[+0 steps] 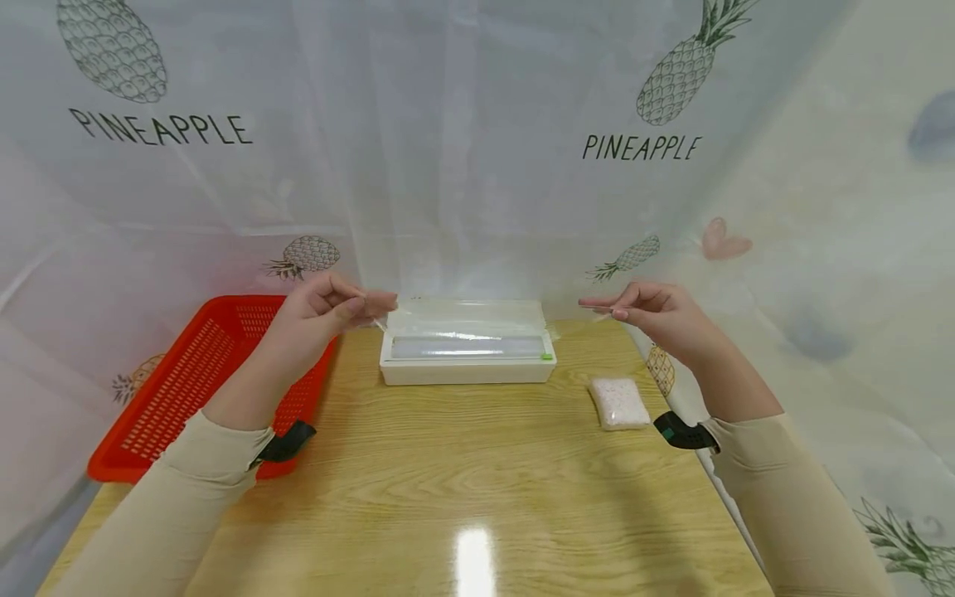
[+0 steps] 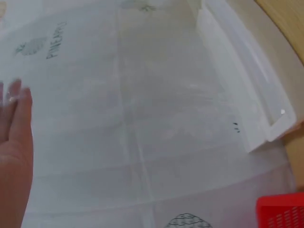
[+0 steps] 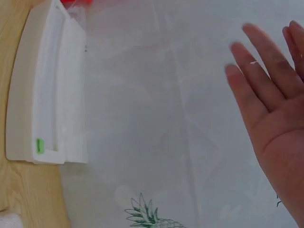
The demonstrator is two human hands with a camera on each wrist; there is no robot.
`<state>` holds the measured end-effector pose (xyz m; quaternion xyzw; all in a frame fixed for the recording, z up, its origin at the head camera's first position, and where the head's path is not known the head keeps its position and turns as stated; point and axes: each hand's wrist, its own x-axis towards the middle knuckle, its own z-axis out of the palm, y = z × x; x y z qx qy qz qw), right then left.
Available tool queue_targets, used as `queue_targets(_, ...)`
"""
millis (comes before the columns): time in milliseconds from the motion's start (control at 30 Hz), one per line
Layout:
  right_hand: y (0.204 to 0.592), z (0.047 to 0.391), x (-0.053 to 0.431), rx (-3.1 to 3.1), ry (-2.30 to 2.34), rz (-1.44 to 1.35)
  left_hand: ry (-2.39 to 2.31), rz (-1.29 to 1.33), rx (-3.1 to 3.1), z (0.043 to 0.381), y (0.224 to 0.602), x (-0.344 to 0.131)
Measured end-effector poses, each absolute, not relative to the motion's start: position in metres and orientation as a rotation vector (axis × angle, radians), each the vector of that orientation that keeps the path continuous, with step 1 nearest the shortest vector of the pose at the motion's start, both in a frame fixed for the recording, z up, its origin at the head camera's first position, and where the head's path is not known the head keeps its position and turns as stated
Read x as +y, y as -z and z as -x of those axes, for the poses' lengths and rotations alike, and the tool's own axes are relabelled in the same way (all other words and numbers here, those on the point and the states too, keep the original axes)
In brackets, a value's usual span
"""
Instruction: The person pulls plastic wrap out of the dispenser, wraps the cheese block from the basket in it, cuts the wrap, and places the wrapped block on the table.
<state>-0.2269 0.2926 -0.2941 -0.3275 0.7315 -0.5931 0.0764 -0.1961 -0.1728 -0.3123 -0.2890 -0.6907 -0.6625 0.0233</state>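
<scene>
Here you are with your hands well apart, up at the far side of the table: your left hand (image 1: 317, 319) pinches one end of the clear plastic film (image 1: 464, 336) between thumb and fingers, and your right hand (image 1: 664, 315) pinches the other. The film spans the gap above and in front of the white film dispenser (image 1: 466, 375), whose lid lies open towards the curtain (image 1: 477, 166). Is the sheet cut free from the roll? From here, you can't tell. Watch those pinches! Each looks slight, so an uneven tug could slip a corner loose, and film this thin would likely cling to itself. If it's joined to the roll, a hard pull might drag the dispenser along. Swing low on the right and it could catch the small pinkish packet (image 1: 619, 404); drift left, and the red plastic basket (image 1: 179, 390) could snag it.
</scene>
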Motion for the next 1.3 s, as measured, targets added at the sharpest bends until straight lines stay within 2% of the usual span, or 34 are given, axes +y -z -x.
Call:
queue_targets(200, 0.316, 0.208, 0.299, 1.953, 1.582, 1.122, 2.099, 1.194, -2.264, 0.181, 0.338, -0.188)
queue_targets(533, 0.389, 0.174, 0.295, 1.773, 1.434, 0.934, 2.383, 1.555, -2.394, 0.152, 0.402, -0.201)
queue_targets(900, 0.471, 0.166, 0.294, 1.834, 1.338, 0.706, 2.7, 1.463, -2.406, 0.143, 0.481, -0.191)
queue_targets(1100, 0.504, 0.167, 0.292, 1.907, 1.328, 0.696, 2.556, 1.387, -2.588, 0.14, 0.52, -0.183)
queue_targets(1300, 0.521, 0.168, 0.289, 1.941, 1.308, 0.667, 2.384, 1.321, -2.728, 0.138, 0.547, -0.18)
